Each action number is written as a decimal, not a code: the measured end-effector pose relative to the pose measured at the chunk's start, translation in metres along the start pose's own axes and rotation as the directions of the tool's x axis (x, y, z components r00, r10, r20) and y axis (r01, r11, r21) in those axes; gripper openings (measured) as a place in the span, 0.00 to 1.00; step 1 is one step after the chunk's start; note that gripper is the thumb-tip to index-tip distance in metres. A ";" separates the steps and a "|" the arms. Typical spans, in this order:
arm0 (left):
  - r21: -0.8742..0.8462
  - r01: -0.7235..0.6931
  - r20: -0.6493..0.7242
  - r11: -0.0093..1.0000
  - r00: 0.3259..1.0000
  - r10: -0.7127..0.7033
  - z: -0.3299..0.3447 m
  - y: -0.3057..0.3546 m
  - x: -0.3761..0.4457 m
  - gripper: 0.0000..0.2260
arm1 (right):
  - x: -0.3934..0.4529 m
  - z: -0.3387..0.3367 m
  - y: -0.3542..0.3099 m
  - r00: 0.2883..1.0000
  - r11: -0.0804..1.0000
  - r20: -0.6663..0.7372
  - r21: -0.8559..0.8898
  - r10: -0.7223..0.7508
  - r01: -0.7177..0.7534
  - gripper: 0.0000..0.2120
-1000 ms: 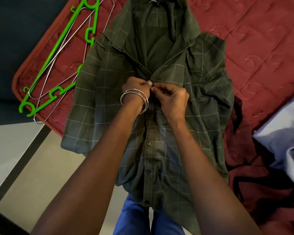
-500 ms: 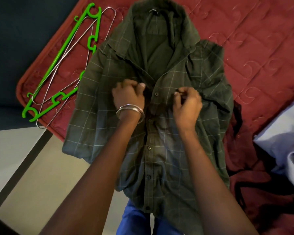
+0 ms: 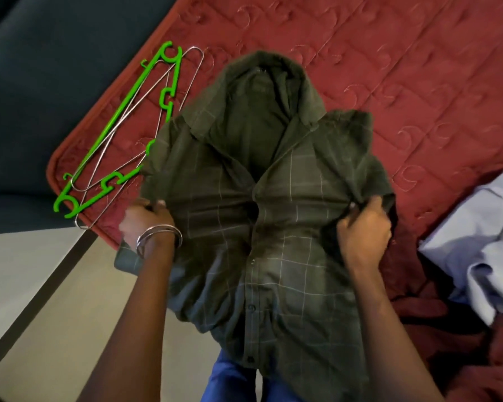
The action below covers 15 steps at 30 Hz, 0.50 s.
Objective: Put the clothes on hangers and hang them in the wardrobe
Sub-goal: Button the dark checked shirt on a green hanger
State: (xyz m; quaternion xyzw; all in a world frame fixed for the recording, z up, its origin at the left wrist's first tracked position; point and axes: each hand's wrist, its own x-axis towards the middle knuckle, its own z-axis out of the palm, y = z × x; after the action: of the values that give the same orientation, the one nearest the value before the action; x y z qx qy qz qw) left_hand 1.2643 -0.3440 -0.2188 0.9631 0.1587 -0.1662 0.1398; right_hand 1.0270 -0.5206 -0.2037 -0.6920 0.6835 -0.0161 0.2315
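A dark green checked shirt [image 3: 262, 227] lies buttoned, front up, on the red quilted bed [image 3: 389, 68], its hem hanging over the near edge. My left hand [image 3: 144, 223] grips the shirt's left side by the sleeve. My right hand [image 3: 363, 230] pinches the fabric at the right sleeve. A green plastic hanger [image 3: 119, 126] and several wire hangers [image 3: 145, 111] lie on the bed's left corner, partly under the shirt. Whether a hanger sits inside the shirt is hidden.
A pale blue garment [image 3: 482, 245] is heaped on the bed at the right edge. Crumpled dark red cloth [image 3: 418, 314] lies beside it. Pale floor [image 3: 41, 300] shows at lower left and a dark surface [image 3: 41, 82] beyond the bed corner.
Both hands left the button placket at the shirt's middle and moved outward, each now holding one side of the shirt. The camera view shifted so the shirt sits lower in frame.
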 end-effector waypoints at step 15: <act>0.305 -0.663 0.218 0.684 0.747 0.628 0.034 0.096 0.000 0.22 | 0.072 0.028 -0.086 0.956 0.942 0.153 -0.192 -0.250 0.277 0.30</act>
State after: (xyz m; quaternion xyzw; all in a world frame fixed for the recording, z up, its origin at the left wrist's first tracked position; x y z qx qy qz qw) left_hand 1.2883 -0.4423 -0.2288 0.9563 -0.2312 -0.1785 0.0164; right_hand 1.1215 -0.5846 -0.2209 -0.7976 0.5665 0.0698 0.1952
